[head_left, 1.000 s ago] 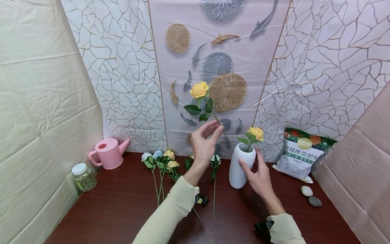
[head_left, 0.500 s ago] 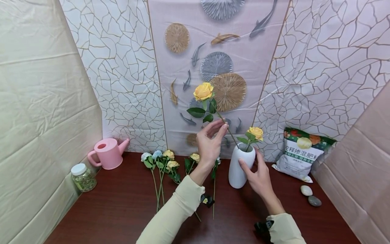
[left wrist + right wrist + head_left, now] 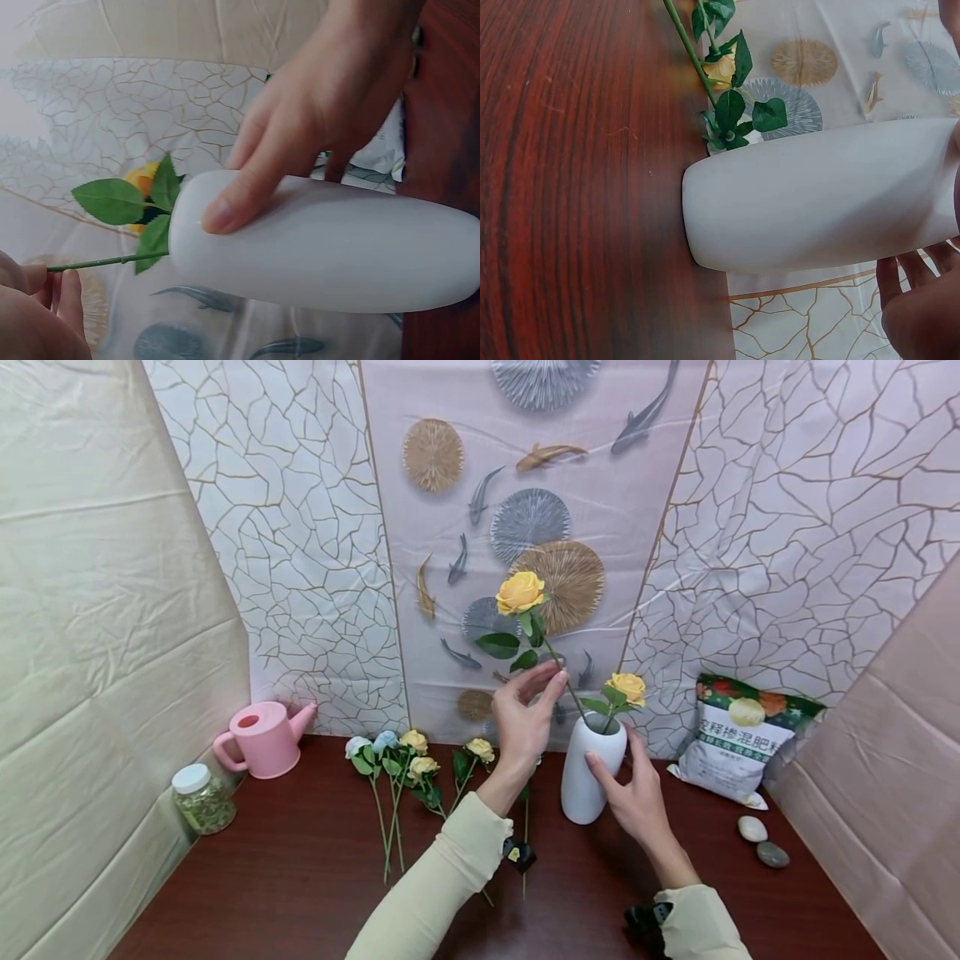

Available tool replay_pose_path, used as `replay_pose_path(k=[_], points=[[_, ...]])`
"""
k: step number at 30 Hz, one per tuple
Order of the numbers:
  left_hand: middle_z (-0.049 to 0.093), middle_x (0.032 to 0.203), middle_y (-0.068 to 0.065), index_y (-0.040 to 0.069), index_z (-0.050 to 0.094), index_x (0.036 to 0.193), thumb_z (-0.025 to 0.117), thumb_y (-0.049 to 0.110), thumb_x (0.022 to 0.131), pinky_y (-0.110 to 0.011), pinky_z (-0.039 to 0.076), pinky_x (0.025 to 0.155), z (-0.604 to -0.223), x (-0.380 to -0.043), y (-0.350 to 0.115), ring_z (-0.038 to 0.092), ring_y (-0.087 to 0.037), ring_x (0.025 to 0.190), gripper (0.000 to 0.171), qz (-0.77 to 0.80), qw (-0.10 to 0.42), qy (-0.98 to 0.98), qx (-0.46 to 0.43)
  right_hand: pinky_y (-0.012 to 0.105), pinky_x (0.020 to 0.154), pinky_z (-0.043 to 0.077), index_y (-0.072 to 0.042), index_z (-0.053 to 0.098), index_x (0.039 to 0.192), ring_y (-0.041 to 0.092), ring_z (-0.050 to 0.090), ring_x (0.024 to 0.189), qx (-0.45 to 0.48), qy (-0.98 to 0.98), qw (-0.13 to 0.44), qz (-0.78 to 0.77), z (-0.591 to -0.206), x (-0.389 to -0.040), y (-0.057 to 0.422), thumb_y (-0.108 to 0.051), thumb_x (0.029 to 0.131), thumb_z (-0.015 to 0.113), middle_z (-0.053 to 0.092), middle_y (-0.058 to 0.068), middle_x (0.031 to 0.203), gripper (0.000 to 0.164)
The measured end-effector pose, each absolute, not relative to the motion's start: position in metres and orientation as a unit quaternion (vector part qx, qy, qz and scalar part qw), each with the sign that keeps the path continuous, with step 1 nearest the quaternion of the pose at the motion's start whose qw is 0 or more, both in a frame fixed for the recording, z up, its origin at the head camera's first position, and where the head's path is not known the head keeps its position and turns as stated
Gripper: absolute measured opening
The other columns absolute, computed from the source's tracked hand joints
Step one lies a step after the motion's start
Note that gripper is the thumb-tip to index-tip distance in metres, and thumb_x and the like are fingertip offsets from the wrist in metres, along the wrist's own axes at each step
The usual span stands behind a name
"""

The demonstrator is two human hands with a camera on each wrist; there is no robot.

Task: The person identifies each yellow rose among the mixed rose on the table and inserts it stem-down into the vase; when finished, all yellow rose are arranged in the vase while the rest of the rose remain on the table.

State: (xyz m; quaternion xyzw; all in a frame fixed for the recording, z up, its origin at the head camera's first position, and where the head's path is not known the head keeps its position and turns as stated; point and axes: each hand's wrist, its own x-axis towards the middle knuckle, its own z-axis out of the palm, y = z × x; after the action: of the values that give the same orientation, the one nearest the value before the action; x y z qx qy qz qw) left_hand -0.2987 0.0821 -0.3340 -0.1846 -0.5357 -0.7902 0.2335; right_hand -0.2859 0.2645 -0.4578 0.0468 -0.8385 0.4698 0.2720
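Observation:
My left hand (image 3: 522, 722) pinches the green stem of a yellow rose (image 3: 521, 593) between thumb and fingers. The rose tilts to the left, and its stem's lower end goes into the mouth of a white vase (image 3: 322, 251). A second, shorter yellow rose (image 3: 626, 688) stands in the vase, leaning right. My right hand (image 3: 636, 789) grips the vase near its top, thumb on the front and fingers around the right side. The vase stands upright on the dark red table (image 3: 585, 195). Inside it the stem ends are hidden.
Several cream and blue roses (image 3: 401, 760) lie on the table left of my forearm. A pink watering can (image 3: 270, 739) and a lidded jar (image 3: 202, 799) stand at the left. At the right are a fertilizer bag (image 3: 742, 739) and two stones (image 3: 761, 842).
My left hand has moved right and slightly down with the rose, bringing its stem end from beside the vase into the mouth. The right hand keeps holding the vase in place.

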Motion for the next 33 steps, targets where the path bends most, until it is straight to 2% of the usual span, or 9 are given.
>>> replay_pose_path(k=[9,16,23,33], points=[[0.077,0.106,-0.016,-0.002,0.074,0.112,0.074,0.011,0.092,-0.022,0.061,0.078,-0.347,-0.301,0.092,0.074,-0.030,0.098,0.025,-0.768,0.210,-0.588,-0.144,0.054,0.108,0.043,-0.026,0.031,0.157,0.023,0.051,0.132,0.052,-0.836,0.271,0.475,-0.459,-0.286,0.266,-0.043,0.092,0.072,0.051,0.008,0.148,0.079],[0.078,0.102,0.004,0.015,0.078,0.110,0.077,0.027,0.090,-0.022,0.060,0.081,-0.374,-0.322,0.101,0.074,-0.011,0.095,0.023,-0.745,0.213,-0.617,-0.140,0.054,0.107,0.045,-0.024,0.031,0.157,0.025,0.052,0.132,0.049,-0.837,0.268,0.475,-0.458,-0.285,0.265,-0.044,0.092,0.072,0.051,0.008,0.149,0.080],[0.078,0.102,0.008,0.021,0.077,0.110,0.077,0.031,0.090,-0.024,0.060,0.084,-0.381,-0.327,0.104,0.073,-0.007,0.096,0.022,-0.728,0.216,-0.638,-0.128,0.055,0.107,0.046,-0.026,0.030,0.158,0.027,0.052,0.133,0.046,-0.840,0.266,0.471,-0.457,-0.286,0.265,-0.045,0.092,0.072,0.049,0.009,0.150,0.081],[0.077,0.100,0.003,0.011,0.075,0.114,0.076,0.025,0.091,-0.022,0.060,0.080,-0.383,-0.331,0.109,0.074,-0.009,0.092,0.027,-0.735,0.187,-0.643,-0.106,0.056,0.109,0.044,-0.027,0.030,0.157,0.026,0.050,0.134,0.047,-0.840,0.266,0.471,-0.458,-0.287,0.265,-0.046,0.092,0.072,0.049,0.008,0.151,0.080]])
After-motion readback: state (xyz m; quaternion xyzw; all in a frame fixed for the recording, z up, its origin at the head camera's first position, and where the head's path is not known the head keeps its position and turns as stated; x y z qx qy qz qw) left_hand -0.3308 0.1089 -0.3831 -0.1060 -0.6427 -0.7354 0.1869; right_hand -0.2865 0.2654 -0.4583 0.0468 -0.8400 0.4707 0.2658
